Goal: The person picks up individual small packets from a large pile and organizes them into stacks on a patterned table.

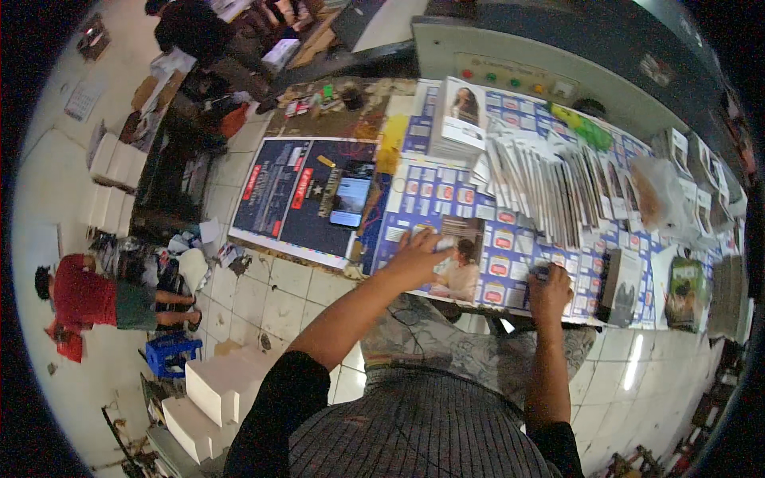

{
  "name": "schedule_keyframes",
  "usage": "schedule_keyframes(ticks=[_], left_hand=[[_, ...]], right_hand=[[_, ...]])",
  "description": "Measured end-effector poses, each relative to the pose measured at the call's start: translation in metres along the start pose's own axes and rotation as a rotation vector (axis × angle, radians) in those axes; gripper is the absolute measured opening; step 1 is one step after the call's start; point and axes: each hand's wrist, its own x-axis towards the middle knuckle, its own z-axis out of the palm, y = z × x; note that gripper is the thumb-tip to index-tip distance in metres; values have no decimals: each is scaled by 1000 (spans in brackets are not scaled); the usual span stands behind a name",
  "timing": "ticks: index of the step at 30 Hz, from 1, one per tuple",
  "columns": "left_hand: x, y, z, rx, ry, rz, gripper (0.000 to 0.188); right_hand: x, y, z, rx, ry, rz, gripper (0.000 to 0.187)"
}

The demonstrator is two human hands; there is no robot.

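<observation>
My left hand (pixel 417 260) lies with fingers spread over the left edge of a booklet (pixel 464 273) that has a photo of a person on its cover. The booklet rests near the front edge of the table, on a printed blue-and-white sheet (pixel 496 296). To the right of it, my right hand (pixel 551 291) rests on the same sheet with its fingers curled in. A small dark patch shows at those fingers, too small to name. Beyond both hands, a row of fanned-out booklets (pixel 542 187) leans across the table beside an upright stack of booklets (pixel 460 119).
A phone (pixel 351 201) lies on a dark printed sheet (pixel 275 195) at the left. Another booklet stack (pixel 621 287) stands right of my right hand. A grey machine (pixel 510 68) with coloured buttons borders the far side. A person in red (pixel 84 291) is at the far left.
</observation>
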Motion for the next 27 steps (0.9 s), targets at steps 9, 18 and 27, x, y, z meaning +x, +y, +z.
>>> schedule_keyframes(ticks=[9, 18, 27], left_hand=[[4, 9, -16, 94, -74, -60, 76], [2, 19, -23, 109, -113, -86, 72], [6, 10, -12, 177, -96, -108, 79]], right_hand=[[-16, -32, 8, 415, 114, -222, 53], [13, -66, 5, -30, 82, -371, 52], [53, -83, 13, -35, 159, -313, 54]])
